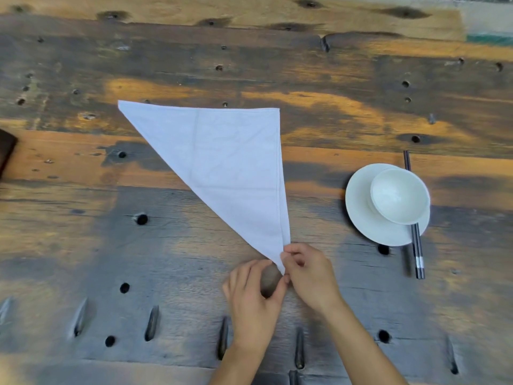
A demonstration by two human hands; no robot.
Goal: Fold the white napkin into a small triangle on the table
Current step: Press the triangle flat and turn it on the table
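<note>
We record one white napkin (227, 165), cloth, lying flat near the middle of a weathered wooden table (83, 245). It is folded once on the diagonal into a large triangle: one stitched edge runs along the far side, a second stitched edge runs down the right side, and the long fold slants from the far left corner down to the near point. Faint creases cross its surface.

We note the near point of the napkin held between both hands. The right hand (311, 276) pinches the tip from the right, thumb and forefinger closed on the cloth. The left hand (254, 290) meets it from the left, fingers curled, with its fingertips at the same corner; we cannot tell how firmly it grips. The two hands touch at the tip. Both forearms enter from the near edge of the view.

To the right of the napkin and well apart from it, we list a white saucer (361, 215) carrying a white bowl (399, 195). A pair of dark chopsticks (417, 251) lies partly under the bowl, across the saucer's right side, its ends extending past the rim on the far and near sides.

At the left edge of the view, a dark brown object (6, 151), only partly visible; we cannot identify it.

The table shows round bored holes and slanted slots in rows along the near side.
</note>
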